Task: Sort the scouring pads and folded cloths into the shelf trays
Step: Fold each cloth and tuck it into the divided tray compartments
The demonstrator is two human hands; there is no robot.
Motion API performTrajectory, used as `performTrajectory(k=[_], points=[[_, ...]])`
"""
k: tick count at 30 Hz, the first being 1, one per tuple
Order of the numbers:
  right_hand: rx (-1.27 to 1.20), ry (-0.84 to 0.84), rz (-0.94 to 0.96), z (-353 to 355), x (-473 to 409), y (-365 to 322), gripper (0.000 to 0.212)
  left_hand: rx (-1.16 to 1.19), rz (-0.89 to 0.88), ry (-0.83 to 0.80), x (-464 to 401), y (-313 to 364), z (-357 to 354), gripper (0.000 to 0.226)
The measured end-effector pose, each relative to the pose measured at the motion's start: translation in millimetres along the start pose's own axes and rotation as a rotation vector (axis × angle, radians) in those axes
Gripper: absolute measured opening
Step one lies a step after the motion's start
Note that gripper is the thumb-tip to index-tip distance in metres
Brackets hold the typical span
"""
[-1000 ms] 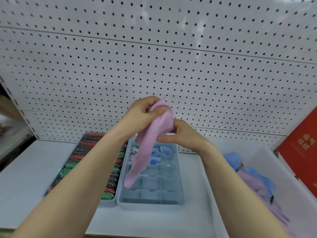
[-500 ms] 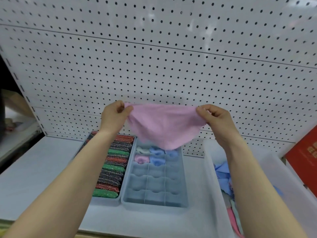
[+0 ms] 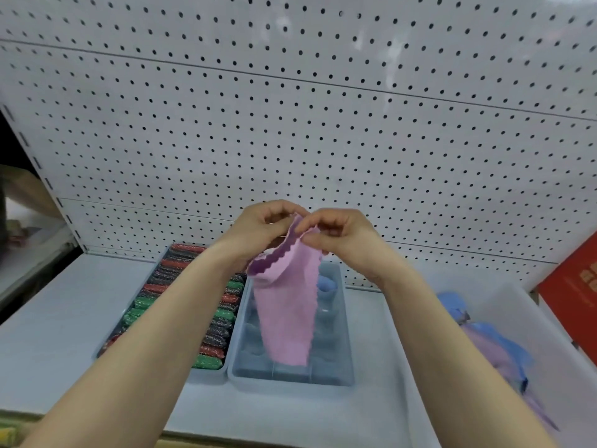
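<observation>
Above the divided tray (image 3: 344, 379), both hands pinch the pink cloth (image 3: 286, 315) at its top edge. Left hand (image 3: 258, 229) and right hand (image 3: 342, 237) are almost touching. Its long axis hangs toward 6 o'clock, equally near both hands.

A white pegboard wall (image 3: 323, 124), dotted with evenly spaced dark holes and crossed by thin horizontal seams, fills the upper scene under bright, even light with faint glare near its top. Below the pegboard wall a pale grey shelf (image 3: 58, 305) runs forward. Right of the pegboard wall stands a red panel (image 3: 571, 299); left of it lies a dark gap (image 3: 13, 150).
</observation>
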State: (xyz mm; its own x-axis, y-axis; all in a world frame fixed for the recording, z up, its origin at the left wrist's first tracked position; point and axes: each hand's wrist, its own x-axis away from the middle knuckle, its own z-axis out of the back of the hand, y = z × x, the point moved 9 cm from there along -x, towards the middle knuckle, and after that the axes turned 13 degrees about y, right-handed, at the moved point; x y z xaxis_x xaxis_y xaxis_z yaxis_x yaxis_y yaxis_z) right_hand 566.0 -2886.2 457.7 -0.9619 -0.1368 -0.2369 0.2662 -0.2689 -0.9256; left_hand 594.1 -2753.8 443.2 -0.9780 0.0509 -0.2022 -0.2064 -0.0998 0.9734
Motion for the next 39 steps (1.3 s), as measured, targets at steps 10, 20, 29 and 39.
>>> performTrajectory(k=[10, 20, 29, 39], points=[[-0.119, 0.25, 0.061, 21.6, -3.3, -16.3, 0.021, 0.016, -0.08, 0.021, 1.6, 21.2, 3.3, 0.044], [0.072, 0.174, 0.01, 19.1, -7.1, -8.0, 0.019, 0.14, -0.025, 0.046, 6.8, 23.4, 0.6, 0.052], [0.076, 0.325, 0.045, 54.1, -13.1, -14.4, 0.009, -0.458, -0.165, -0.001, 22.6, 15.1, -3.8, 0.043], [0.228, 0.217, -0.038, 57.4, -10.7, 2.4, 0.027, -0.272, -0.284, 0.325, 5.9, 40.8, 26.0, 0.004]])
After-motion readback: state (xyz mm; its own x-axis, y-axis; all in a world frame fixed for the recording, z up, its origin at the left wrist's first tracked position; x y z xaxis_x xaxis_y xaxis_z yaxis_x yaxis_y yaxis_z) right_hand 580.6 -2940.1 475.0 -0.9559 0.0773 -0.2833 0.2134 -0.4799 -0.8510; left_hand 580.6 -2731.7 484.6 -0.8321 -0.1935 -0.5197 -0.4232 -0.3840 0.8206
